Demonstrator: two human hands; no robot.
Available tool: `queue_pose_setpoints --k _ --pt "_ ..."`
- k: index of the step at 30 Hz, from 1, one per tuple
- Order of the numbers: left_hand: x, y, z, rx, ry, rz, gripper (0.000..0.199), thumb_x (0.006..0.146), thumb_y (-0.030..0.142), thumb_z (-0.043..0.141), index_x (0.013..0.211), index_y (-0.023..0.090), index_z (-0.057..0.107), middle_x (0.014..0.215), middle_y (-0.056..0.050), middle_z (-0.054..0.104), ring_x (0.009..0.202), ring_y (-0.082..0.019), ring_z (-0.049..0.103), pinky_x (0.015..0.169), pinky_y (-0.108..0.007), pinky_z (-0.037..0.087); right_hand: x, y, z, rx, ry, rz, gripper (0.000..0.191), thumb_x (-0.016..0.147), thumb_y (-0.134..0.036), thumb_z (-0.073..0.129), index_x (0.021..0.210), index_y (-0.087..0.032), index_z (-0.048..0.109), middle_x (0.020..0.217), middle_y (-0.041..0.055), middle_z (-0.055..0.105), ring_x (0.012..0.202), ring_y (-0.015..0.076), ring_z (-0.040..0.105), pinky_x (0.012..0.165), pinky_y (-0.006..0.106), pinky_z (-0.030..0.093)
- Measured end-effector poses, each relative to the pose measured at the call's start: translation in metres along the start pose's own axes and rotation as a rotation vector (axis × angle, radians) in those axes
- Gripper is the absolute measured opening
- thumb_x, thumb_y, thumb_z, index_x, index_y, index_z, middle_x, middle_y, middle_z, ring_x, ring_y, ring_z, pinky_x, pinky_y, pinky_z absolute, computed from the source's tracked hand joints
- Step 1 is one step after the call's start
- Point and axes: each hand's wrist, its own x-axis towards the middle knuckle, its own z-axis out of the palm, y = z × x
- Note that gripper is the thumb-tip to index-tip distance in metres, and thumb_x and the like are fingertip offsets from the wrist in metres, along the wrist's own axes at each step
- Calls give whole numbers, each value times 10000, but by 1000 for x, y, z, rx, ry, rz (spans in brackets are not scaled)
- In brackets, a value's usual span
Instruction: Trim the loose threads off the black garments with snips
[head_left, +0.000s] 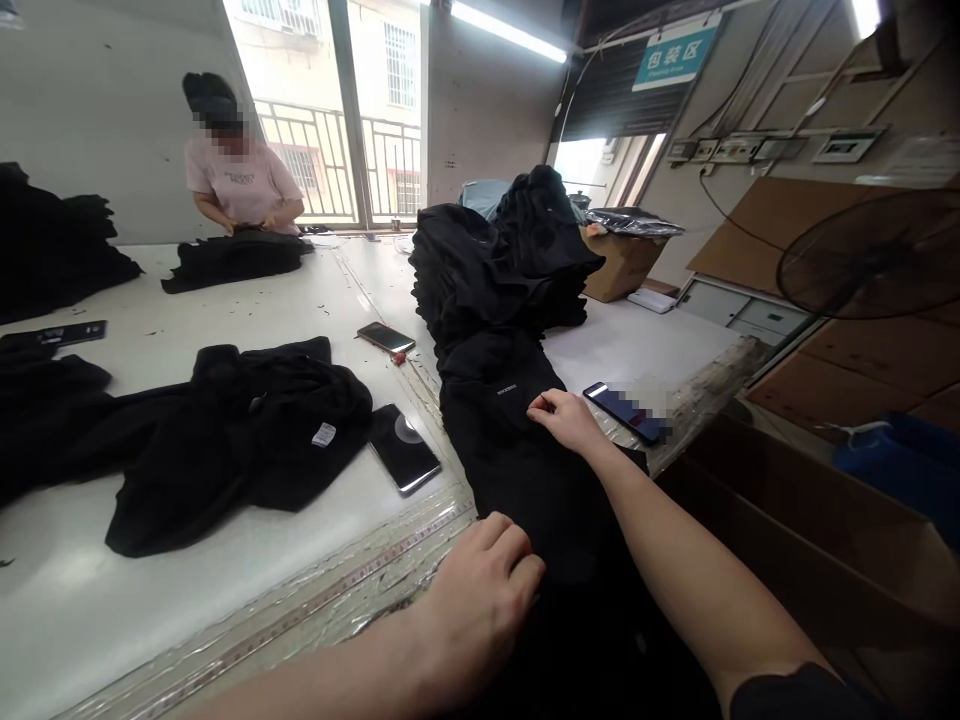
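The soft black folded garment (510, 470) lies lengthwise on the white work table (630, 345), directly in front of the person, and small white lettering (508, 390) is printed on it. Both hands are on this garment. The right hand (566, 420) is at its far part, near the lettering, with the thumb and first finger pressed closely together on the cloth in a small pinch. The left hand (476, 610) is at the near part, with the fingers curled over the cloth; it touches the garment, but I cannot tell if it really grips it.

Behind the garment, and touching it, rises a tall pile of black clothes (499, 260). Just to the right of the garment lies a phone with a blurred screen (624, 412). Just to the left lies a black phone (403, 448), and farther along is another phone (386, 338). Beyond that black phone is a loose black garment with a white label (247, 440). A measuring tape (322, 600) runs along the table edge at the near left of the garment. Across the table, a co-worker in a pink shirt (240, 180) has both hands on another black garment (236, 262).
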Motion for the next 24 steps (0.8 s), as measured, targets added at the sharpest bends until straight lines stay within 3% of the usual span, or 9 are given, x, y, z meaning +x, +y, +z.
queue_pose_setpoints --k 4,7,9,11,12,14,18,21,24 --pt "-6 0 -2 144 60 95 141 852 96 417 807 178 523 737 -63 525 656 -186 461 560 -322 401 0 8 0 75 16 56 139 777 -300 500 689 -199 536 539 -23 577 516 130 547 540 238 392" --pt "-5 4 1 126 80 29 99 846 131 447 842 181 532 735 -53 525 599 -167 461 489 -302 348 -2 13 -3 125 63 85 162 808 -333 454 723 -201 495 558 -14 592 514 134 561 510 232 381" --pt "-4 7 5 40 -69 -37 59 828 251 542 831 193 550 741 -40 552 555 -150 478 442 -285 323 -4 12 -7 149 89 87 186 820 -362 435 734 -204 479 586 -11 598 517 135 568 496 231 375" --pt "0 7 3 -98 -232 -78 171 800 375 603 816 206 580 751 -17 588 533 -132 508 426 -259 332 -8 7 -12 155 101 77 201 817 -385 444 734 -207 485 573 -16 589 517 139 562 500 233 375" --pt "5 6 0 -168 -258 -96 191 805 403 598 824 214 596 766 -6 602 545 -124 530 445 -244 360 -10 4 -15 151 104 68 201 809 -388 459 733 -207 499 560 -19 583 517 140 555 510 236 378" --pt "20 -1 -11 -263 -155 -163 160 849 369 550 865 226 621 818 4 618 631 -121 579 540 -223 429 -13 -2 -19 128 119 42 188 777 -380 497 724 -204 537 580 -14 589 529 140 541 544 248 388" --pt "73 -28 -26 -224 206 -335 148 864 259 508 944 216 625 917 -20 613 804 -152 600 728 -254 467 -14 -10 -25 68 174 -25 175 716 -357 538 673 -192 580 682 11 603 607 150 534 607 268 399" --pt "111 -51 -16 -148 261 -447 194 836 246 518 1004 210 607 961 -42 604 842 -189 596 741 -294 471 -12 -9 -27 82 141 -40 208 727 -379 531 687 -186 599 655 6 601 618 155 534 602 266 403" --pt "133 -65 3 -146 254 -511 266 794 270 556 1047 207 603 1004 -69 603 839 -229 604 703 -331 478 -10 -8 -28 116 100 -39 226 732 -388 532 702 -176 606 667 12 622 632 157 549 609 263 416"
